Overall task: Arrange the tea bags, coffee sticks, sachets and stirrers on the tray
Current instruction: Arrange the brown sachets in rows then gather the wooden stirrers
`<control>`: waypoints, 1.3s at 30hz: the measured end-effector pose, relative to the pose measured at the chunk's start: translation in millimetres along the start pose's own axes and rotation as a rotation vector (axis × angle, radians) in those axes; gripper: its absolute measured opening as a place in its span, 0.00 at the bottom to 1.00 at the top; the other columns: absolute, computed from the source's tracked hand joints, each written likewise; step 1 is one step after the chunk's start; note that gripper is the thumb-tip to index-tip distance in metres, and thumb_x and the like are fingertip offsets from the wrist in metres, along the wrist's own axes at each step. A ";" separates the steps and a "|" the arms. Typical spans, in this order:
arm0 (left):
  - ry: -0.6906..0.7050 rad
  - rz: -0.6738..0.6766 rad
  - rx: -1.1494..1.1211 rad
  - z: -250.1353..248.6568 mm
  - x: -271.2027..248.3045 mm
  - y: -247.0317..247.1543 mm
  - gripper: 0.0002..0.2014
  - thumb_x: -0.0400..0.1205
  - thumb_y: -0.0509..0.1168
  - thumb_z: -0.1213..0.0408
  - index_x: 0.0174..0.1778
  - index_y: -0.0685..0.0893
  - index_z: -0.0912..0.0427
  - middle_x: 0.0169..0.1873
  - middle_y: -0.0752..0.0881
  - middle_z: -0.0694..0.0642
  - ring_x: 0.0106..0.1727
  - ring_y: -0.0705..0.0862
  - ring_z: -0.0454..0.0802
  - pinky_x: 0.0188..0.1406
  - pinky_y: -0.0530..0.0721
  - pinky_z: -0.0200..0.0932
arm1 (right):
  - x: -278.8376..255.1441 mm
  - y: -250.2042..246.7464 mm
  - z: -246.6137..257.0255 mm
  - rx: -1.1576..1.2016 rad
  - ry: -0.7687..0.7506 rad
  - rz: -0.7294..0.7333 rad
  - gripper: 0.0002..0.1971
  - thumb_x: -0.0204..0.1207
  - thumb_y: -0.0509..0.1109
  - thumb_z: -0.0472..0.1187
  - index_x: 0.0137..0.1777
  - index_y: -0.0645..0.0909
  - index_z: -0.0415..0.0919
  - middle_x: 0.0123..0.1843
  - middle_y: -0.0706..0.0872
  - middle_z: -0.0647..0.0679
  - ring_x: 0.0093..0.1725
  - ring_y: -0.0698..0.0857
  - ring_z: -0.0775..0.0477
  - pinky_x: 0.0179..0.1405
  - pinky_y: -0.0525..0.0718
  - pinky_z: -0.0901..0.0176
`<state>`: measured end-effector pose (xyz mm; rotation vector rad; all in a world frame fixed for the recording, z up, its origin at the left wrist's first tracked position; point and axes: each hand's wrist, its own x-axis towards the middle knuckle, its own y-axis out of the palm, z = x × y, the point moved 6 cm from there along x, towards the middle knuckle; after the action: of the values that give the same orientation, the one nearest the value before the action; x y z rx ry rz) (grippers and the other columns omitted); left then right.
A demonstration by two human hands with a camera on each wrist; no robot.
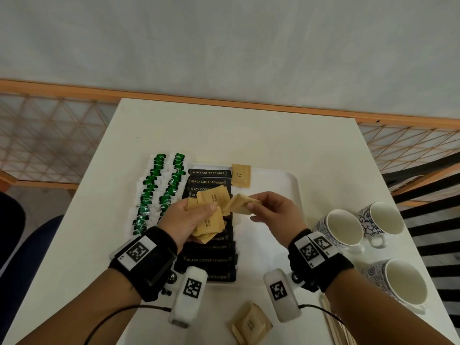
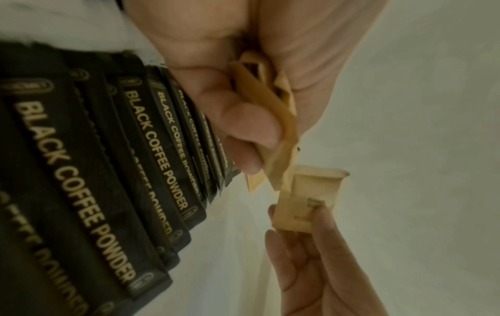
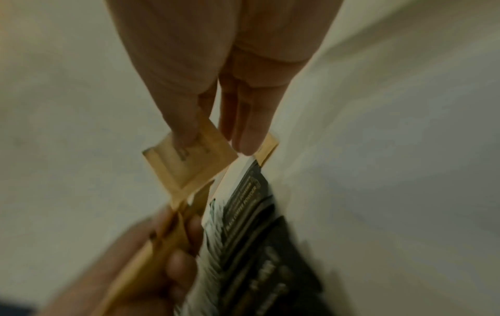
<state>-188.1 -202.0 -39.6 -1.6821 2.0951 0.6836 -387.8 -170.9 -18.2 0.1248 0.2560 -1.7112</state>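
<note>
Judging from the head view, the task is roughly half done: green tea bags point(image 1: 159, 190) and black coffee sticks point(image 1: 209, 181) are lined up left of centre on the white tray point(image 1: 286, 180), with one brown sugar sachet point(image 1: 241, 175) laid beside them. A fanned bunch of sachets point(image 1: 207, 220) is gripped by the left hand point(image 1: 189, 217); one sachet point(image 1: 242, 204) is pinched by the right hand point(image 1: 273, 212). Spare sachets point(image 1: 251, 322) and wooden stirrers point(image 1: 336, 324) at the lower edge are not yet placed.

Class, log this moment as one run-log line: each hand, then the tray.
left hand: holds sugar sachets | right hand: pinches one sachet | tray: coffee sticks, one sachet
</note>
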 end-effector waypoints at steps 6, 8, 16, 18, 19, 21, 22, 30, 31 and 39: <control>0.027 0.016 -0.002 1.5 -1.9 10.4 0.13 0.76 0.73 0.60 0.53 0.83 0.59 0.44 0.90 0.61 0.40 0.90 0.55 0.26 0.84 0.43 | -9.0 5.0 7.6 -0.221 -0.130 -0.103 0.06 0.70 0.78 0.39 0.37 0.86 0.52 0.35 0.88 0.54 0.34 0.84 0.59 0.37 0.84 0.67; 0.038 -0.003 -0.014 2.8 -0.8 12.0 0.14 0.76 0.72 0.58 0.54 0.83 0.59 0.44 0.91 0.60 0.40 0.90 0.54 0.28 0.85 0.44 | -13.1 15.9 11.5 -0.372 -0.281 -0.057 0.06 0.69 0.79 0.40 0.39 0.86 0.53 0.40 0.87 0.56 0.40 0.85 0.58 0.41 0.85 0.65; 0.077 0.010 -0.062 -0.4 -1.5 14.8 0.15 0.72 0.73 0.57 0.51 0.83 0.60 0.36 0.90 0.57 0.32 0.89 0.50 0.23 0.84 0.41 | -15.3 27.4 11.2 -0.529 -0.441 0.072 0.08 0.68 0.79 0.40 0.47 0.88 0.46 0.55 0.87 0.58 0.47 0.86 0.61 0.49 0.86 0.59; 0.073 -0.016 -0.040 0.9 0.6 12.6 0.09 0.76 0.73 0.64 0.49 0.84 0.59 0.37 0.89 0.58 0.32 0.89 0.50 0.24 0.85 0.43 | -16.6 30.9 10.6 -0.486 -0.407 0.145 0.08 0.68 0.80 0.42 0.47 0.89 0.46 0.58 0.86 0.56 0.46 0.87 0.61 0.52 0.86 0.63; 0.070 -0.023 -0.031 1.9 1.9 11.6 0.07 0.77 0.72 0.67 0.49 0.84 0.59 0.38 0.90 0.58 0.33 0.89 0.51 0.26 0.86 0.45 | -17.4 31.7 11.0 -0.421 -0.361 0.161 0.08 0.67 0.80 0.41 0.46 0.90 0.45 0.59 0.85 0.56 0.46 0.88 0.60 0.52 0.85 0.65; 0.061 -0.017 -0.029 3.3 3.8 11.4 0.07 0.77 0.71 0.69 0.50 0.84 0.59 0.41 0.90 0.59 0.39 0.89 0.55 0.34 0.88 0.51 | -16.0 29.9 12.3 -0.239 -0.269 0.124 0.08 0.67 0.81 0.37 0.45 0.89 0.47 0.57 0.84 0.54 0.46 0.88 0.57 0.50 0.86 0.65; 0.054 -0.010 -0.036 3.7 3.9 12.3 0.08 0.77 0.71 0.69 0.50 0.84 0.58 0.41 0.90 0.59 0.41 0.89 0.57 0.38 0.89 0.54 | -13.3 27.0 11.1 -0.166 -0.221 0.078 0.12 0.66 0.81 0.35 0.46 0.88 0.51 0.55 0.83 0.53 0.44 0.87 0.56 0.47 0.87 0.64; 0.063 0.081 -0.073 2.0 2.7 21.0 0.14 0.72 0.75 0.67 0.52 0.83 0.58 0.47 0.90 0.62 0.48 0.89 0.59 0.48 0.88 0.59 | 1.4 19.2 1.0 0.120 0.030 0.059 0.23 0.67 0.78 0.27 0.57 0.81 0.50 0.32 0.83 0.51 0.33 0.82 0.54 0.35 0.81 0.63; 0.082 0.103 -0.070 -0.2 1.8 22.8 0.16 0.69 0.75 0.65 0.52 0.83 0.58 0.47 0.90 0.61 0.47 0.90 0.57 0.45 0.88 0.54 | 2.4 18.6 2.0 0.102 0.014 0.072 0.21 0.67 0.78 0.27 0.54 0.83 0.49 0.32 0.83 0.51 0.33 0.81 0.52 0.37 0.81 0.60; 0.169 0.010 -0.059 -4.0 2.1 17.3 0.19 0.65 0.75 0.55 0.50 0.87 0.56 0.44 0.92 0.57 0.47 0.90 0.55 0.46 0.88 0.51 | 0.7 17.2 -1.3 0.110 0.061 0.075 0.15 0.70 0.76 0.28 0.53 0.86 0.44 0.33 0.83 0.48 0.35 0.82 0.50 0.43 0.86 0.54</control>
<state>-205.4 -203.1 -35.1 -1.8198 2.2193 0.6315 -371.1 -173.7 -21.3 0.2654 0.2002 -1.6482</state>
